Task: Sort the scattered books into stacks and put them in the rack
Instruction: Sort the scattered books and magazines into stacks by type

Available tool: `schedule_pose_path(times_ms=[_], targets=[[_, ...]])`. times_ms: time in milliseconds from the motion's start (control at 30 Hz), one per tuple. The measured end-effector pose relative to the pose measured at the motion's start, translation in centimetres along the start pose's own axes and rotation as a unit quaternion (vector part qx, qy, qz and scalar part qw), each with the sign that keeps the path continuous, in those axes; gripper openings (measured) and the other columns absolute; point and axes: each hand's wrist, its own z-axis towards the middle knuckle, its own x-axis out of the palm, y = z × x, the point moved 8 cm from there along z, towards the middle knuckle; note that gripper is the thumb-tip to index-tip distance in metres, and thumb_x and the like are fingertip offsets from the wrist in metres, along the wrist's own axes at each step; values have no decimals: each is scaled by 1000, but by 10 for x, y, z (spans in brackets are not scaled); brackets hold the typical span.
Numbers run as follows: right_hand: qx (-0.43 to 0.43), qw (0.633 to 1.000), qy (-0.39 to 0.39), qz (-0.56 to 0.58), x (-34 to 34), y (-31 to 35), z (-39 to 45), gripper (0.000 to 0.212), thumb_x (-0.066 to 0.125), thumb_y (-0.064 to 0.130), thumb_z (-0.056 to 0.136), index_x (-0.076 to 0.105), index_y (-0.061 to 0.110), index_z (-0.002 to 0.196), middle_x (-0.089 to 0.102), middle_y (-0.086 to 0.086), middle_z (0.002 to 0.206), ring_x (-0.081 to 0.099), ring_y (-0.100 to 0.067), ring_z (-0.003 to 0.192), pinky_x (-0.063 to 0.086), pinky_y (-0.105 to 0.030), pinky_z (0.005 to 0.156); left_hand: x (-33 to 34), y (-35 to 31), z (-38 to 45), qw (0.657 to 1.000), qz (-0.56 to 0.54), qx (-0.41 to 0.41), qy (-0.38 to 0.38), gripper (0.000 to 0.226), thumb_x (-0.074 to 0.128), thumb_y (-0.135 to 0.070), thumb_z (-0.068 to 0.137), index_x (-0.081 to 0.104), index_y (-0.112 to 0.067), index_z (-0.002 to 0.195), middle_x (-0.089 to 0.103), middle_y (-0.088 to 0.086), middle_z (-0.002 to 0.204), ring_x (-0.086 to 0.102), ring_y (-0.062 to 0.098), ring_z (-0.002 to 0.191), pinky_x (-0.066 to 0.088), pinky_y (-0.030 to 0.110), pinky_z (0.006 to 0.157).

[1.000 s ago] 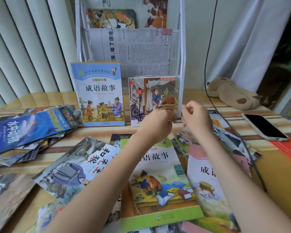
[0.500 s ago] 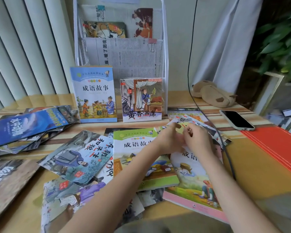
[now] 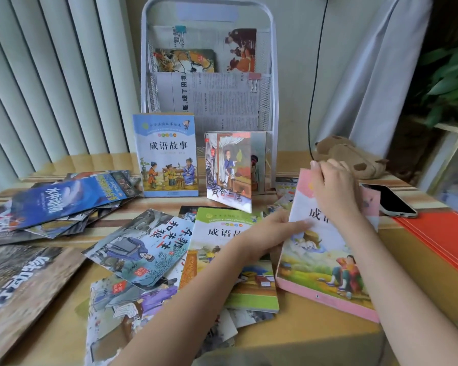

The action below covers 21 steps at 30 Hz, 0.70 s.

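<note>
Both hands are on a pink-bordered book [image 3: 325, 257] at the right of the bench [image 3: 288, 336], its near edge down and its top lifted toward the camera. The right hand [image 3: 333, 188] curls its fingers over the book's top edge and grips it, while the left hand [image 3: 273, 233] holds the left edge, thumb lying across the cover. Only "成" and part of a second character show on that cover, above a painted figure sitting on grass. Just left of it lies a green-topped book [image 3: 222, 249] reading "成语故", the rest hidden by the left arm. Further left, a thin picture book [image 3: 140, 247] with red and black brush characters lies slanted, overlapping other thin booklets. A dark blue book [image 3: 64, 199] tops a loose pile at far left. Standing against the foot of the white wire rack [image 3: 273, 75] are a blue book [image 3: 167, 154] titled "成语故事" and a picture book [image 3: 230, 170] whose title begins "黄香". The rack's pockets hold printed sheets [image 3: 217, 101], one headline ending "暖了困境", fastened with binder clips. A black phone [image 3: 389, 202] lies right of the hands, beside a red folder [image 3: 442, 233].
</note>
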Motion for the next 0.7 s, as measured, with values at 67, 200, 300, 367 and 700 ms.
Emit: schedule_pose_path(times_ms=[67,200,300,367,700], targets=[[-20,999,10,-42,-2,10,11,33,39,30,93,59,6,85,60,-18,92,51,-37,91,32,-41,80,-9,1,7,995,-76,39,-55,16,56,-27,95,65,-14,96,72,3,87,68,15,71,56,31,73],[-29,999,20,-22,-2,20,13,39,54,20,84,52,13,123,53,-11,125,46,-33,118,32,-49,102,-52,0,8,946,-224,84,-218,12,55,-22,95,59,-13,101,71,8,92,69,19,72,58,36,71],[18,996,1,86,-2,26,4,41,56,15,87,47,13,127,52,-8,129,44,-30,121,35,-44,98,-79,-8,-4,927,-239,98,-273,20,52,-29,96,56,-11,104,70,8,91,70,19,72,58,34,68],[47,991,-13,125,-4,29,-1,39,54,16,89,46,15,127,53,-8,128,46,-28,118,38,-37,92,-87,-19,-12,930,-195,119,-289,15,52,-30,97,58,-16,98,70,7,93,68,22,80,57,39,77],[177,908,-91,368,-26,38,-8,38,50,38,94,44,13,122,62,2,113,60,-12,100,48,-26,82,-92,-119,-54,893,10,320,-316,10,59,-31,85,65,-22,84,69,11,84,64,23,79,54,48,78]])
